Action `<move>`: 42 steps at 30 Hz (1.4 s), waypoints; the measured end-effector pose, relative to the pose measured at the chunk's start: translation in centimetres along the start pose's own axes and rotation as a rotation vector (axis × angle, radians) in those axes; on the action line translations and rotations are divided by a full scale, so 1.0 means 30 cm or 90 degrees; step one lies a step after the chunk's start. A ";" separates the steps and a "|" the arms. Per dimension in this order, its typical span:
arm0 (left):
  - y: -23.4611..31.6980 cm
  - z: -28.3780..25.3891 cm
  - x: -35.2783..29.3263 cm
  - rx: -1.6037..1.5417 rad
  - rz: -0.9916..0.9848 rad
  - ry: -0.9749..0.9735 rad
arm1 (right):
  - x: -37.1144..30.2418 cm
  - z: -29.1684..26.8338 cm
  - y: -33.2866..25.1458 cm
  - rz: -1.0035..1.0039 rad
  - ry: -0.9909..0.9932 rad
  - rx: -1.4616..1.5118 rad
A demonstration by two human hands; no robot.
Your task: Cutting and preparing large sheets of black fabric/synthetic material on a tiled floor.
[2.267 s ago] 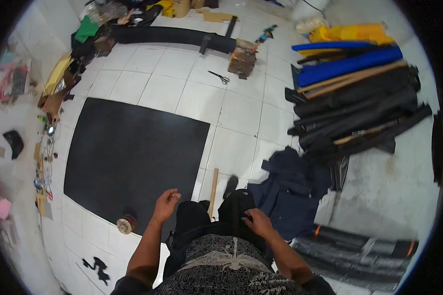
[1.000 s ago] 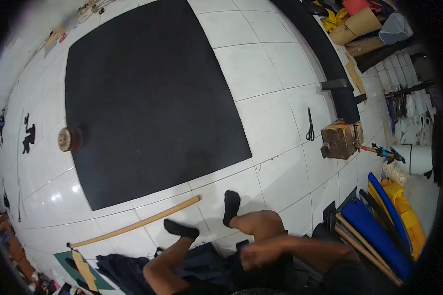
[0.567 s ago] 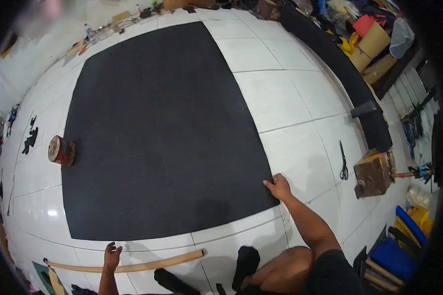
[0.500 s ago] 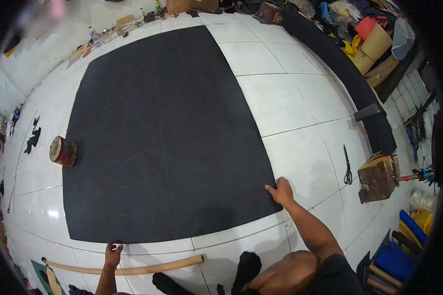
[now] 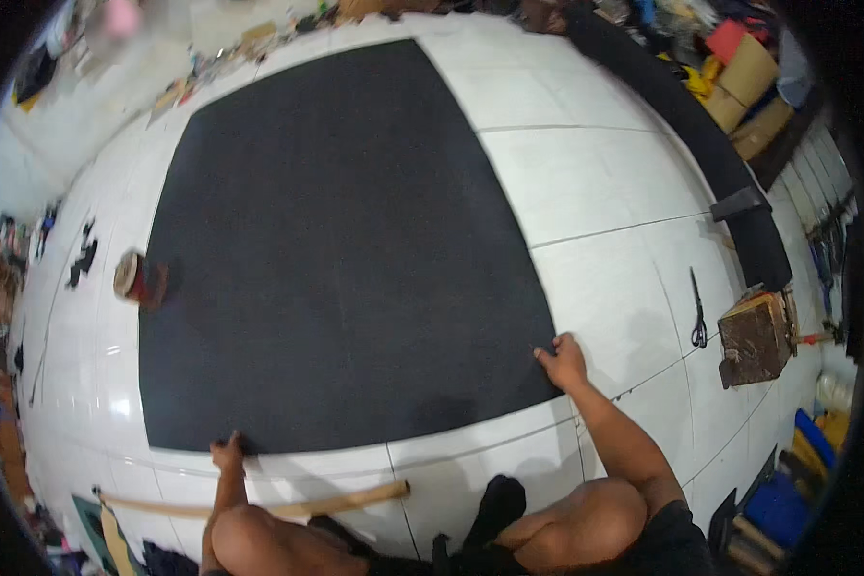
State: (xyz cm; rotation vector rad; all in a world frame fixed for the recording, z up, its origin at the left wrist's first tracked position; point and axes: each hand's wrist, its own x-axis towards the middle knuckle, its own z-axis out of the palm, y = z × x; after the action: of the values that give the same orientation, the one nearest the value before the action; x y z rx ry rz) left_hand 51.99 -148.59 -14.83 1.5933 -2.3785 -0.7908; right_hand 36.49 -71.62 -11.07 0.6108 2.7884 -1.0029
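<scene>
A large black sheet (image 5: 346, 221), perhaps fabric or thin matting, lies flat on the white tiled floor. My left hand (image 5: 228, 454) pinches its near edge, toward the left corner. At the right edge, close to the near right corner, my right hand (image 5: 564, 364) grips the sheet with the thumb on top and the other fingers partly hidden. A worn round block (image 5: 132, 276), brownish and reddish, sits on the sheet's left edge.
Black-handled scissors (image 5: 698, 322) lie on the right, beside a brown block (image 5: 754, 341). Farther right stretches a long black roll (image 5: 682, 115) with a dark bar across it. A tan pole (image 5: 355, 499) lies near my feet. Piled materials (image 5: 739, 77) fill the far right.
My view has shifted, and both my knees now show. The left hand has moved forward onto the sheet's near edge. The right hand keeps its hold at the right edge.
</scene>
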 end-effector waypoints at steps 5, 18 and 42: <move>0.019 0.079 -0.060 -0.318 -0.102 -0.209 | 0.041 -0.097 0.056 -0.009 -0.077 -0.041; 0.034 0.014 -0.153 -0.293 -0.113 -0.123 | 0.041 -0.063 0.138 0.023 -0.134 0.138; 0.037 0.072 -0.180 -0.343 -0.182 -0.131 | 0.234 -0.155 0.031 0.069 -0.231 -0.113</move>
State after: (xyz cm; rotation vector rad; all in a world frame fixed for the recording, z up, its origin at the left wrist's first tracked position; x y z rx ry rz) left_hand 52.42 -142.69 -15.28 1.6799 -1.8288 -1.5585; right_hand 30.60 -65.70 -9.70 0.4933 2.4619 -0.7485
